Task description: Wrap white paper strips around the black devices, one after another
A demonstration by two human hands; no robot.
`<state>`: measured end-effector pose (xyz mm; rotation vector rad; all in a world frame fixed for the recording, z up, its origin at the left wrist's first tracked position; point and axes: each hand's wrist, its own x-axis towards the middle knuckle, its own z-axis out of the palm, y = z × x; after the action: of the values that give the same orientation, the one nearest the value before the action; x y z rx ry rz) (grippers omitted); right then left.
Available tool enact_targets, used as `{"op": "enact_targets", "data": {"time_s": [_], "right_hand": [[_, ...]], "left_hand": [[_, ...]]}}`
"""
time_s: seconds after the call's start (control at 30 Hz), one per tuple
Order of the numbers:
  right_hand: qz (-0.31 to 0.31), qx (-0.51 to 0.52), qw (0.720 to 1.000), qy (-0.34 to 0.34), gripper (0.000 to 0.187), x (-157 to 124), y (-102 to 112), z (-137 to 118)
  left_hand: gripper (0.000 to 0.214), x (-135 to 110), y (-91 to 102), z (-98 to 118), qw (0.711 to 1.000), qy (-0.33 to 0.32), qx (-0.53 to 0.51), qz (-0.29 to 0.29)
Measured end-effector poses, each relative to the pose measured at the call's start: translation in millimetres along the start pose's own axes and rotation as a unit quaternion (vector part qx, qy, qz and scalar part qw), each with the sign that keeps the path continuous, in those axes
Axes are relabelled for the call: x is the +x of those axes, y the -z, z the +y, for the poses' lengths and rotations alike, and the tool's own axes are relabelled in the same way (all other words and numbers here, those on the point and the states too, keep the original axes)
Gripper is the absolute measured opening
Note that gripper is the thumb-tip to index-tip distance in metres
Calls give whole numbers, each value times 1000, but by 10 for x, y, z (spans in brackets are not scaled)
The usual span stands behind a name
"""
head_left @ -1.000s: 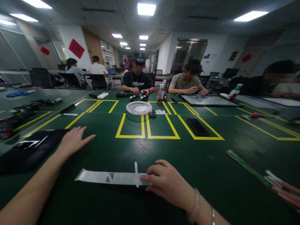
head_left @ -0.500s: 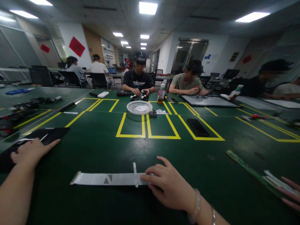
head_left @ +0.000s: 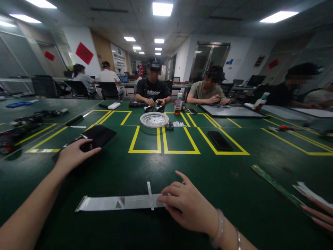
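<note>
On the left side, my left hand (head_left: 74, 152) grips a flat black sheet-like piece (head_left: 100, 136), its thumb and fingers curved over the near side. The hand hides part of that piece, and its exact kind does not show. In front of me lies a white flat ribbon cable (head_left: 104, 203) with a connector at its left end. A narrow white strip (head_left: 149, 194) crosses it. The fingers of my right hand (head_left: 186, 201) close on the cable's right end, which they cover, while the index finger points up and away.
Another person's hand (head_left: 318, 213) is at the right edge by a long green circuit strip (head_left: 275, 187). Farther back are a black phone (head_left: 220, 140), a white basket (head_left: 143, 119), a bottle (head_left: 178, 106) and yellow tape outlines (head_left: 145, 151). Several people sit across the table.
My left hand has moved right and away from me, carrying the black piece with it. The cable's left end has swung slightly toward me; my right hand stays at its right end.
</note>
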<state>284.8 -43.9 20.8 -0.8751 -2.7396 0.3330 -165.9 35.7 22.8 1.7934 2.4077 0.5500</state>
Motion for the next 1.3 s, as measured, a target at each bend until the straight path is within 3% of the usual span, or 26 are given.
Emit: {"op": "enact_targets", "data": {"time_s": [0.07,0.17,0.3,0.4,0.47,0.67,0.87,1.07,1.3], "right_hand": [[3,9,1000,7,34,-4,-10,4],[0,19,1000,18,31,-12,-30,12],[-2,27,999,35,32,-26,-42,11],[2,27,999,46,33,-36,-46,10],[3,24,999,45,34,-41,-50,13],[-1,17,999,40,32,-38,-65,23],[-5,24,999,34,32,-31,-89,34],[5,17,999,36,34,-20,-54,15],[28,-6,999,26,39,-27,-10,33]], "left_hand": [[73,-123,-152,363,991,-130,-27,8],[67,-375,-408,816,959,-275,-55,-50],[63,-719,-625,1241,920,-365,-89,-114],[38,-894,-675,1442,903,-403,-109,-105],[38,-934,-682,1499,899,-413,-106,-98],[79,-741,-754,1313,923,-367,-49,-101],[96,-620,-849,1244,905,-404,-24,-131],[83,-688,-787,1345,895,-426,-67,-116],[80,-956,-729,1509,865,-466,-87,-167]]}}
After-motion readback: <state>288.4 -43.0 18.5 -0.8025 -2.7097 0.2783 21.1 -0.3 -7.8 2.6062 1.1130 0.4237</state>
